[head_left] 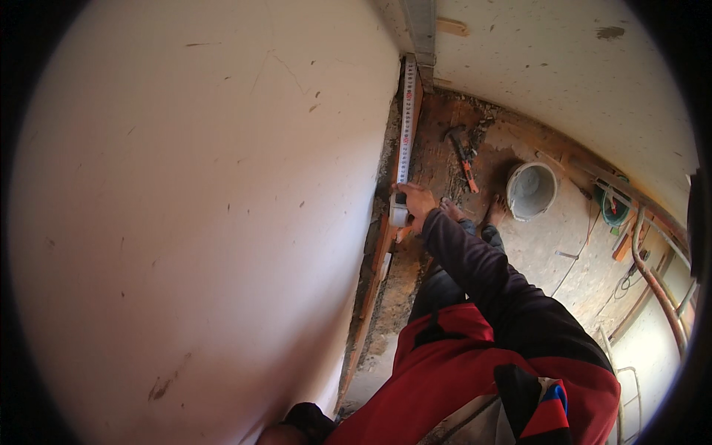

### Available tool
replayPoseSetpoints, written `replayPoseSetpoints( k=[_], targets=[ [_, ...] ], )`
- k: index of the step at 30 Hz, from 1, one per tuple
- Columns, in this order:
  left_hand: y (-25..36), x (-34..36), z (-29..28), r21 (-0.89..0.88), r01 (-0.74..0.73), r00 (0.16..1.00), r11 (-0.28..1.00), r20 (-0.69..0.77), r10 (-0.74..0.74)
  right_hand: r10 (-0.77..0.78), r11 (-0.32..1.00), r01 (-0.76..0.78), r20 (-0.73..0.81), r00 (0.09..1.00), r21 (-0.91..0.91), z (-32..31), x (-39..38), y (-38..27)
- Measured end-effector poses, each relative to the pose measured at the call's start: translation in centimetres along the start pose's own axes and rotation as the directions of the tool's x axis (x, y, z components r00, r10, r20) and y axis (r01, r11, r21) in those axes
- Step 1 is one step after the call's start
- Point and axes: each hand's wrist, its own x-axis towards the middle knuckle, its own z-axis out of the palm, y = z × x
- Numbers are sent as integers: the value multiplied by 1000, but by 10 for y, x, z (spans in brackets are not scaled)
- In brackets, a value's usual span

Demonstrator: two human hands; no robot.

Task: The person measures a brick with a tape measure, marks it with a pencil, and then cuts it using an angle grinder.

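My right hand (417, 204), in a dark sleeve, is closed on a tape measure (399, 216) with a pale case. The white blade (406, 141) is drawn out along the foot of the wall. Its far end reaches the corner, by a grey metal upright (421, 33). Beneath the blade runs a strip of wood (417, 107). At the lower edge, beside the wall, a bit of my left hand (280, 434) shows past a black cuff; its fingers are hidden.
A large pale wall (200, 208) fills the left side. On the stained floor lies a hammer (465, 159) with an orange-and-black handle. Right of my bare feet (495, 211) stands a whitish bucket (532, 191). Farther right are a green bucket (614, 211) and bent metal tubing (656, 285).
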Motion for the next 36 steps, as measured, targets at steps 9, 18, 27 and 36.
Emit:
replayPoseSetpoints(
  k=[9,18,27,36],
  targets=[
    [0,-2,-2,-32,-60,997,998,-50,59,40,999,-44,197,979,13,-47,-35,28],
    [14,7,5,280,-104,980,954,-134,146,-263,403,467,389,883,-787,-240,-110,12],
    [39,16,-9,365,-44,968,930,-216,130,-59,114,-164,-171,983,-980,-508,-234,69],
    [80,24,-18,179,-25,972,984,-225,65,-55,712,-231,-381,923,-663,-585,-323,309]
  ],
)
